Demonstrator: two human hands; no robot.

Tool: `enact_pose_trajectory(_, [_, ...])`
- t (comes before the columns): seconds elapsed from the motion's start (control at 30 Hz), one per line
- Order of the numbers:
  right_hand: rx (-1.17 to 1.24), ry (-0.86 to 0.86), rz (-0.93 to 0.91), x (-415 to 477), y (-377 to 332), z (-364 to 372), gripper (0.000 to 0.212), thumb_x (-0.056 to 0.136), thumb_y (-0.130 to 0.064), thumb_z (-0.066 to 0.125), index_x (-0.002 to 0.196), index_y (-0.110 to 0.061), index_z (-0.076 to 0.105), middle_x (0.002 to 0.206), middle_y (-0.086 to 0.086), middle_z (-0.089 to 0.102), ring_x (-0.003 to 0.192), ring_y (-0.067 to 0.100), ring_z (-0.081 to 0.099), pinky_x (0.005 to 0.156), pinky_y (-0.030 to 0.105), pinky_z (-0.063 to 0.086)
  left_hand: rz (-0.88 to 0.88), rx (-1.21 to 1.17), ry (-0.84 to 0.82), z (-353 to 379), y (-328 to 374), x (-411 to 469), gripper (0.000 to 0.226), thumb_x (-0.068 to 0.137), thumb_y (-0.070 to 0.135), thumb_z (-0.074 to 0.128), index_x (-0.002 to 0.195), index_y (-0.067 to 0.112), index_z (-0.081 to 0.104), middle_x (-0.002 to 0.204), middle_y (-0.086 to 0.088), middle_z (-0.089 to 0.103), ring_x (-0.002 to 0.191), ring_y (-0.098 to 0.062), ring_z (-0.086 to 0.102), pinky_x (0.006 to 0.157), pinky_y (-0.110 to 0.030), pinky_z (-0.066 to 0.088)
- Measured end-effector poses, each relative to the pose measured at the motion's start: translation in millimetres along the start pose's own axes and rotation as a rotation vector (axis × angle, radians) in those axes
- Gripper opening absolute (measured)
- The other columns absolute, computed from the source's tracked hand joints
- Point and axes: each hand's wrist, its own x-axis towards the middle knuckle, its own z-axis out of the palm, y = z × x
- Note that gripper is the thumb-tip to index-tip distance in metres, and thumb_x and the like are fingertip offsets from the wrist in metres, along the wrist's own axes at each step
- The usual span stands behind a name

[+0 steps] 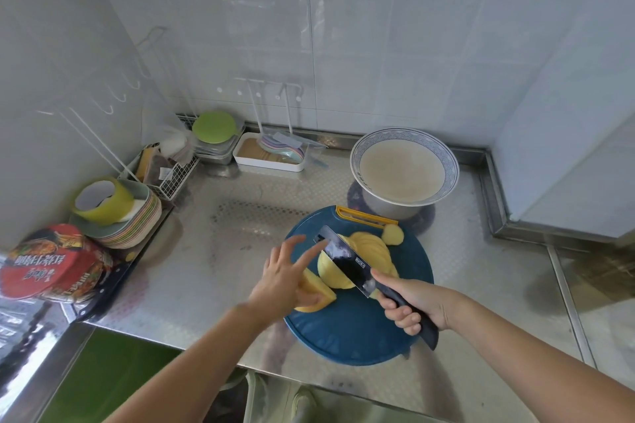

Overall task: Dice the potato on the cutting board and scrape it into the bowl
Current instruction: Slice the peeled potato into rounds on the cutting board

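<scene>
A round blue cutting board (pixel 347 330) lies on the steel counter. On it lie yellow potato slices (pixel 372 249), fanned out, a thick potato piece (pixel 318 292) at the left and a small end slice (pixel 393 234) near the yellow handle. My right hand (pixel 414 302) grips the dark handle of a cleaver (pixel 347 261), whose blade lies across the slices. My left hand (pixel 287 276) hovers over the thick piece with fingers spread; the index finger reaches the blade's far end. A blue-rimmed bowl (pixel 443 151) stands behind the board.
A stack of plates with a yellow-green cup (pixel 103 201) and a red instant-noodle bowl (pixel 55 264) sit at the left. A wire rack (pixel 171 175), a green lid (pixel 214 127) and a white tray (pixel 268 161) stand along the back wall. A raised steel ledge (pixel 491 199) runs at the right.
</scene>
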Motion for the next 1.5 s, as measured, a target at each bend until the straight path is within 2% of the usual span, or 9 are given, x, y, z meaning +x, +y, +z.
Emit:
enact_pose_trajectory(0.07, [-0.057, 0.019, 0.015, -3.0, -3.4, 1.7, 0.061, 0.083, -0.074, 0.048, 0.059, -0.018, 0.041, 0.052, -0.002, 0.027, 0.040, 0.008, 0.022, 0.043, 0.020, 0.023, 0.102, 0.201, -0.085, -19.2, 1.7, 15.5, 0.100, 0.073, 0.061, 0.069, 0.147, 0.050, 0.003, 0.154, -0.003, 0.001, 0.137, -0.028, 0.009, 0.116, -0.046, 0.015])
enact_pose_trajectory(0.23, [-0.184, 0.063, 0.047, -9.2, -7.8, 9.1, 0.062, 0.079, -0.077, 0.046, 0.057, -0.019, 0.040, 0.051, -0.002, 0.032, 0.041, 0.009, 0.025, 0.044, 0.020, 0.025, 0.219, 0.352, -0.181, -38.4, 7.6, 46.3, 0.101, 0.066, 0.062, 0.074, 0.147, 0.044, 0.018, 0.156, -0.003, -0.005, 0.142, -0.031, 0.000, 0.117, -0.047, 0.007])
enact_pose_trajectory(0.4, [-0.189, 0.095, 0.049, -10.5, -5.6, 11.4, 0.063, 0.081, -0.077, 0.046, 0.057, -0.019, 0.041, 0.053, -0.001, 0.033, 0.042, 0.009, 0.026, 0.044, 0.020, 0.026, 0.212, 0.296, -0.276, -39.9, 10.1, 52.3, 0.096, 0.064, 0.060, 0.077, 0.143, 0.042, 0.026, 0.157, 0.000, -0.005, 0.143, -0.029, -0.007, 0.117, -0.047, 0.005])
enact_pose_trajectory(0.57, [-0.176, 0.105, 0.043, -9.4, -3.6, 12.6, 0.063, 0.087, -0.075, 0.043, 0.058, -0.019, 0.040, 0.053, -0.001, 0.032, 0.042, 0.009, 0.025, 0.044, 0.020, 0.026, 0.240, 0.293, -0.258, -39.3, 12.0, 48.6, 0.086, 0.066, 0.060, 0.076, 0.137, 0.038, 0.033, 0.155, 0.002, 0.000, 0.142, -0.026, -0.004, 0.117, -0.045, 0.006])
enact_pose_trajectory(0.83, [-0.217, 0.135, 0.038, -11.6, -1.5, 12.1, 0.062, 0.087, -0.073, 0.047, 0.057, -0.020, 0.040, 0.051, -0.001, 0.033, 0.040, 0.010, 0.027, 0.043, 0.022, 0.026, 0.221, 0.300, -0.265, -33.6, 13.4, 45.7, 0.089, 0.064, 0.063, 0.075, 0.136, 0.031, 0.032, 0.151, -0.003, 0.008, 0.140, -0.028, 0.005, 0.116, -0.044, 0.009])
enact_pose_trajectory(1.0, [-0.226, 0.139, 0.039, -11.7, -2.2, 16.3, 0.062, 0.088, -0.073, 0.046, 0.056, -0.020, 0.041, 0.051, -0.001, 0.033, 0.040, 0.010, 0.027, 0.044, 0.022, 0.026, 0.221, 0.282, -0.274, -31.2, 13.3, 45.0, 0.088, 0.064, 0.064, 0.075, 0.135, 0.033, 0.032, 0.149, -0.001, 0.010, 0.139, -0.028, 0.007, 0.115, -0.046, 0.011])
enact_pose_trajectory(1.27, [-0.275, 0.168, 0.033, -17.8, -5.9, 19.1, 0.061, 0.088, -0.072, 0.047, 0.058, -0.019, 0.040, 0.052, 0.000, 0.034, 0.040, 0.010, 0.028, 0.044, 0.021, 0.027, 0.199, 0.317, -0.322, -31.2, 11.5, 49.9, 0.107, 0.064, 0.069, 0.071, 0.149, 0.035, 0.015, 0.156, -0.002, 0.000, 0.144, -0.030, -0.002, 0.117, -0.047, 0.005])
enact_pose_trajectory(1.4, [-0.306, 0.175, -0.002, -24.6, -6.9, 17.5, 0.061, 0.087, -0.072, 0.047, 0.060, -0.018, 0.039, 0.052, 0.000, 0.034, 0.041, 0.011, 0.029, 0.043, 0.021, 0.028, 0.151, 0.292, -0.222, -30.2, 10.1, 43.5, 0.122, 0.063, 0.068, 0.073, 0.152, 0.029, -0.001, 0.157, -0.002, -0.007, 0.144, -0.028, -0.003, 0.117, -0.045, 0.001])
enact_pose_trajectory(1.5, [-0.342, 0.193, -0.062, -29.2, -3.1, 19.7, 0.062, 0.085, -0.074, 0.045, 0.060, -0.018, 0.039, 0.049, 0.000, 0.034, 0.039, 0.011, 0.029, 0.043, 0.022, 0.030, -0.013, 0.177, -0.107, -26.2, 11.0, 26.2, 0.132, 0.062, 0.066, 0.075, 0.152, 0.019, -0.010, 0.156, -0.003, -0.005, 0.144, -0.028, 0.000, 0.118, -0.043, 0.003])
